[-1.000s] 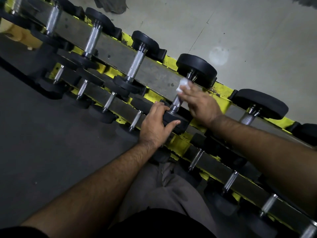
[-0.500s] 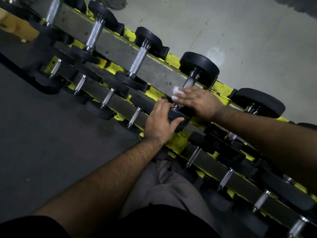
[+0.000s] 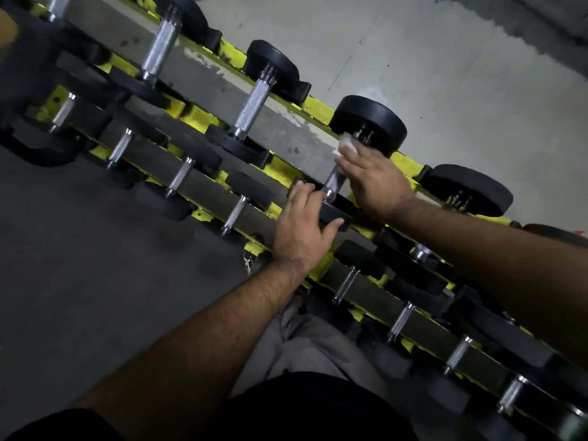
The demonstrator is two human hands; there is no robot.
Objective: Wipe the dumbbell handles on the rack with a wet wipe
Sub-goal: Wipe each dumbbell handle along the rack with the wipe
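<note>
Grey concrete floor (image 3: pixel 477 74), dark mat (image 3: pixel 63 249)

Open gaps lie between neighbouring dumbbells (image 3: pixel 254 100) on the rack (image 3: pixel 404 162); their black heads flank each handle; bare floor (image 3: pixel 445 74) beyond.

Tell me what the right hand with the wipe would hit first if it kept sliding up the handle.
Most likely the far black weight head; the right hand and wet wipe sit just below it.

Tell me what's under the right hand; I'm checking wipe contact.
A white wet wipe shows past the right hand, on the dumbbell handle. The rest of the wipe is hidden beneath it.
</note>
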